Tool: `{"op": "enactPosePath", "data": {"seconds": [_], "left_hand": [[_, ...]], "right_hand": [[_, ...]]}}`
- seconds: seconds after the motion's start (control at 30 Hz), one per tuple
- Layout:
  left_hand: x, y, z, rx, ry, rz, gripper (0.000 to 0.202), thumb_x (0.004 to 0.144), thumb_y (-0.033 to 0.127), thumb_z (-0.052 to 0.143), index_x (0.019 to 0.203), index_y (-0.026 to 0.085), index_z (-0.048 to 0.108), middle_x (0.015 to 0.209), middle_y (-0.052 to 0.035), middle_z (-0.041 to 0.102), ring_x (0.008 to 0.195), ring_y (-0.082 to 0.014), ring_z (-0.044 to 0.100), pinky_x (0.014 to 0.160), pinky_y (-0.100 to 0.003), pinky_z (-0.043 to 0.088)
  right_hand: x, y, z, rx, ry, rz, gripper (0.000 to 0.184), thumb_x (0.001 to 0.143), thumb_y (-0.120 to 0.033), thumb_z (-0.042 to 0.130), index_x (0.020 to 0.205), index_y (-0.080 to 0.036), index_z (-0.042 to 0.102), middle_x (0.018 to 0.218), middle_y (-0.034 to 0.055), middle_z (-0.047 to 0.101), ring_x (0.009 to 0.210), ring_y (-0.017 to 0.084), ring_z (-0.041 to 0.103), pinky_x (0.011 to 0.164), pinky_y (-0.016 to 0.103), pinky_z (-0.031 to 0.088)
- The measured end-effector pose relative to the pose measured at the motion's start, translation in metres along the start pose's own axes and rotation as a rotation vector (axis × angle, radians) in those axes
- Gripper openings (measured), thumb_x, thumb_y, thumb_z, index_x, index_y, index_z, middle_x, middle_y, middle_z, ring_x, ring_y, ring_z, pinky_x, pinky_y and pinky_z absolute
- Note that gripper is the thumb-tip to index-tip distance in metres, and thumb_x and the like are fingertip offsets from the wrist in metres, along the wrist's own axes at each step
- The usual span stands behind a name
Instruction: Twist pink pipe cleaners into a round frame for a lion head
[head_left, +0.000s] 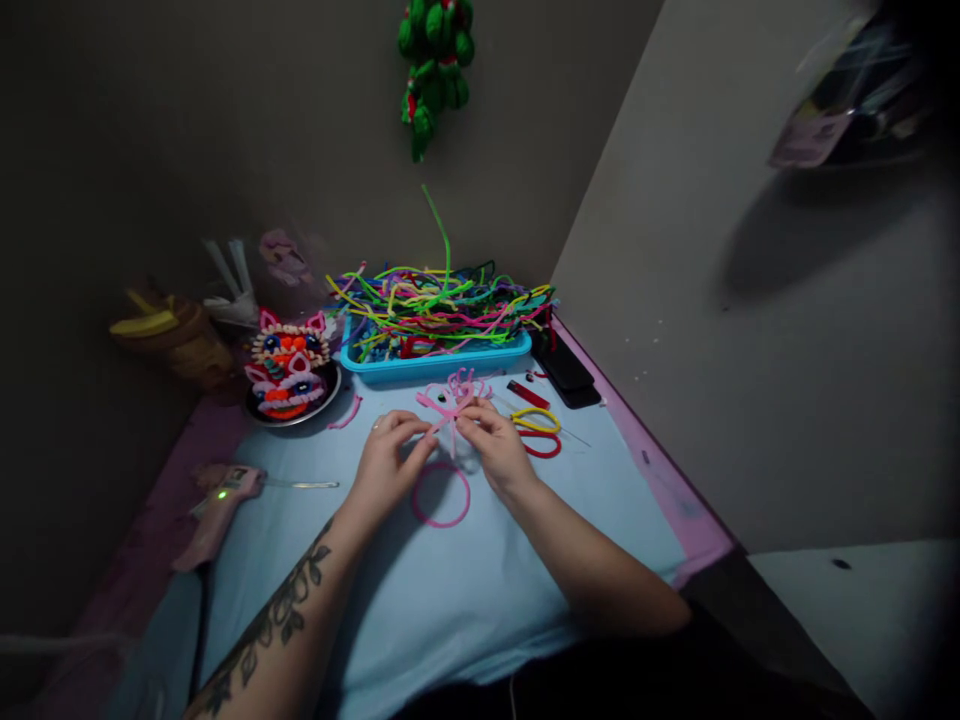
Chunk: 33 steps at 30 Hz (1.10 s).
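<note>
Over blue cloth [465, 590]: splayed, fuzzy pink stems [450, 412].

The left hand [391, 455] is up on the left of the pink hoop [441, 525], and the right hand [495, 445] is up on its right. Both hands bend in, so their fingertips come close together just past the hoop's far edge. On the left hand, the thumb [418, 460] and pointer finger [409, 428] are pinched. The right hand pinches too, with its knuckles curled. The left arm [330, 578] comes from the near left of the hoop, with dark leaf drawings [289, 590] on its skin. The bare right arm [592, 555] slants in from the near right.
</note>
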<state>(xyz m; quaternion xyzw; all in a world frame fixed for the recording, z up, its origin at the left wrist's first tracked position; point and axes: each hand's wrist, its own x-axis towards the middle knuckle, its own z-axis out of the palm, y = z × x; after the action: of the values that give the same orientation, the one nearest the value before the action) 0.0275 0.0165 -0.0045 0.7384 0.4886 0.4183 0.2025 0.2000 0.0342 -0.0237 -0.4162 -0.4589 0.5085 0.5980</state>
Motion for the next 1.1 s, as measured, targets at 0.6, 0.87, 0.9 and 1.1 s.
{"op": "enactPosePath", "data": {"seconds": [0.6,0.87,0.9,1.1], "left_hand": [[0.004,-0.013,-0.010,0.163,0.245,0.161,0.014,0.082,0.021,0.066,0.095,0.022,0.069,0.100,-0.0052,0.060,0.091,-0.0192,0.059,0.081,-0.033,0.047],[0.001,-0.020,-0.007,0.288,0.184,0.229,0.006,0.082,0.026,0.069,0.081,0.022,0.074,0.095,-0.0061,0.065,0.086,-0.0209,0.059,0.078,-0.037,0.044],[0.002,-0.022,-0.008,0.285,0.160,0.210,0.008,0.081,0.027,0.069,0.085,0.022,0.075,0.099,-0.0069,0.066,0.088,-0.0217,0.059,0.079,-0.037,0.045],[0.009,-0.029,-0.018,0.173,0.092,0.039,0.023,0.086,0.024,0.058,0.103,0.021,0.072,0.100,-0.0078,0.070,0.095,-0.0230,0.063,0.087,-0.039,0.047]], "right_hand": [[-0.004,-0.014,0.000,0.098,-0.152,0.154,0.020,0.058,-0.032,0.083,0.053,-0.021,0.067,0.129,0.0065,0.058,0.133,0.030,0.040,0.109,0.043,0.029],[-0.001,-0.009,-0.002,0.140,-0.018,0.153,0.022,0.060,-0.032,0.081,0.049,-0.023,0.064,0.110,0.0054,0.065,0.123,0.027,0.047,0.110,0.046,0.027],[0.000,-0.009,-0.002,0.134,-0.021,0.157,0.022,0.059,-0.032,0.081,0.049,-0.023,0.064,0.110,0.0056,0.065,0.123,0.028,0.048,0.110,0.046,0.027],[-0.001,-0.014,-0.004,0.098,-0.132,0.205,0.020,0.057,-0.034,0.082,0.051,-0.022,0.067,0.118,0.0060,0.063,0.128,0.030,0.044,0.109,0.045,0.030]]}}
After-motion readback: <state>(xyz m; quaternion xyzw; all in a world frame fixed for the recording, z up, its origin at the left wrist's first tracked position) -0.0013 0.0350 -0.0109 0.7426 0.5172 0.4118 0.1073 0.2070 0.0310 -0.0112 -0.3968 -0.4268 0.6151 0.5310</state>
